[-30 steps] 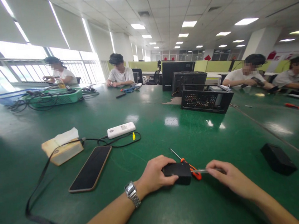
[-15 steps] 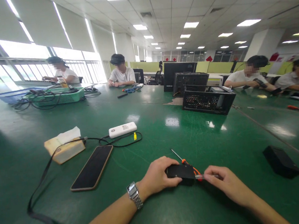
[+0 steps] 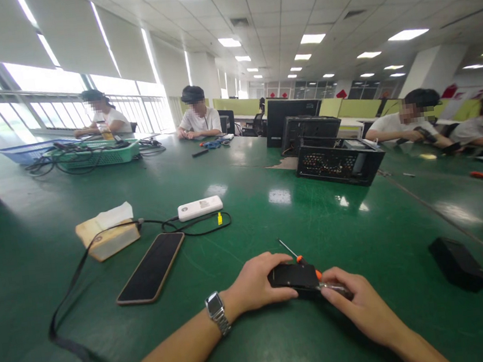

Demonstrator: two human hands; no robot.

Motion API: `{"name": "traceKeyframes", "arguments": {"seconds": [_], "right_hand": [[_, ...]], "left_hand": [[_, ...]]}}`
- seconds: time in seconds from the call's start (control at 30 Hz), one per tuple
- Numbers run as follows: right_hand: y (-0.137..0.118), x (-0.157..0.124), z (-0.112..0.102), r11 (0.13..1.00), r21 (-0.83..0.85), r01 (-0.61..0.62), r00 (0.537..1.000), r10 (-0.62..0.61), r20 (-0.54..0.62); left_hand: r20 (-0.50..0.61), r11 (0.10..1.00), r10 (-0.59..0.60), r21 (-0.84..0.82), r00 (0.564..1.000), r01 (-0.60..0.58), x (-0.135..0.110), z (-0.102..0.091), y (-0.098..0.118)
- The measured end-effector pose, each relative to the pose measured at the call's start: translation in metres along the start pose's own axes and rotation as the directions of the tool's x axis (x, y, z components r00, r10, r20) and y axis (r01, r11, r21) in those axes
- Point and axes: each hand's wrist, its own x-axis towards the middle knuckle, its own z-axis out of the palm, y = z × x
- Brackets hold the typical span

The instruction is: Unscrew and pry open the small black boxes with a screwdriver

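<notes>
My left hand [image 3: 264, 282], wearing a metal-band watch [image 3: 215, 306], grips a small black box [image 3: 296, 276] by its left end, thumb along the near side and fingers along the far side. At the box's right end, my right hand [image 3: 355, 301] is closed around a slim hand tool [image 3: 339, 290] with a shiny handle. Its tip meets the box's end, and its exact kind is unclear. Just behind the box lies an orange-handled screwdriver [image 3: 290, 248], partly hidden by the box and my right fingers.
To the left lie a phone [image 3: 151, 268], a tissue pack [image 3: 112, 237] and a white power bank [image 3: 200, 208] with a black cable. Another black box [image 3: 459, 263] sits at right. Farther back stand an open computer case [image 3: 339, 161] and a green basket [image 3: 103, 155]. Several people sit around the table.
My right hand has shifted slightly left, closer to the box, and more of the tool's handle shows. The box is tilted a little differently. My left hand keeps its hold.
</notes>
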Motion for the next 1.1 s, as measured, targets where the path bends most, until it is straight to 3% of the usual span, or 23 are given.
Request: {"name": "traceKeyframes", "arguments": {"seconds": [0.13,0.23,0.3,0.4,0.47,0.53,0.67,1.1], "right_hand": [[0.002,0.000,-0.002,1.000,0.025,0.008,1.000,-0.008,0.000],[0.002,-0.001,-0.002,1.000,0.017,-0.002,1.000,0.002,0.000],[0.002,-0.001,-0.003,1.000,0.002,-0.003,1.000,0.003,0.001],[0.002,-0.002,-0.002,0.999,-0.033,0.012,1.000,-0.011,0.019],[0.003,-0.002,-0.001,0.998,-0.055,0.027,0.999,-0.026,0.029],[0.003,-0.002,-0.001,0.997,-0.068,0.036,0.999,-0.033,0.042],[0.003,-0.003,-0.002,0.996,-0.077,0.036,0.997,-0.031,0.065],[0.000,-0.002,-0.003,0.997,-0.062,0.036,0.996,-0.031,0.078]], "left_hand": [[-0.026,0.996,-0.015,0.082,1.000,0.017,0.002,-0.017,-0.003],[-0.174,0.916,-0.190,0.324,0.966,0.238,-0.003,-0.052,-0.022],[-0.358,0.753,-0.355,0.438,0.864,0.491,-0.014,-0.082,-0.045],[-0.538,0.428,-0.568,0.453,0.623,0.782,-0.040,-0.120,-0.081],[-0.544,0.330,-0.664,0.403,0.514,0.853,-0.057,-0.134,-0.100],[-0.518,0.316,-0.714,0.363,0.472,0.876,-0.068,-0.139,-0.112],[-0.464,0.349,-0.740,0.354,0.487,0.867,-0.072,-0.137,-0.118],[-0.470,0.414,-0.673,0.399,0.570,0.818,-0.063,-0.131,-0.101]]}}
